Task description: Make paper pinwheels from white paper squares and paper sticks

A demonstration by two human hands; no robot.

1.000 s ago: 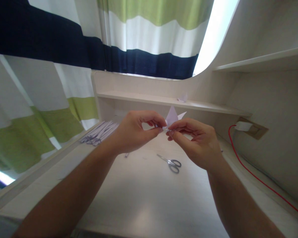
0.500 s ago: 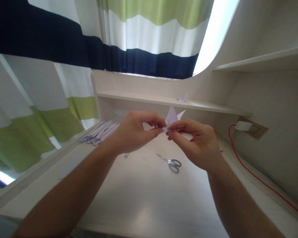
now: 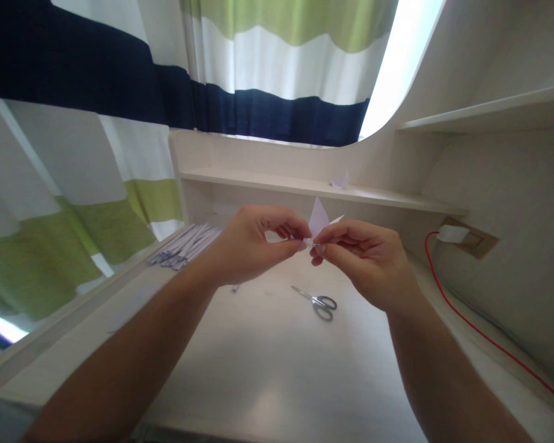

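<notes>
Thin paper strips (image 3: 184,245) lie bundled at the pale desk's (image 3: 268,369) left. Above the desk, the left hand (image 3: 249,246) and right hand (image 3: 364,258) each pinch a small, pointed folded paper (image 3: 318,218), fingertips closed on its base. Metal scissors (image 3: 318,301) lie beneath.

Folded paper piece (image 3: 319,218), centre of frame: pale lilac-white, plain. Curtain (image 3: 120,92), upper left and top: broad wavy bands of navy, white and lime green. Desk (image 3: 268,369) and shelf (image 3: 281,183): off-white with a faint wood grain. Scissors (image 3: 318,301), centre: grey metal with dark grey handles. Paper strips (image 3: 184,245), left of centre: white with bluish-purple edges. Cable (image 3: 480,329), right: red. Plug (image 3: 450,234), right: white, on a tan plate.
</notes>
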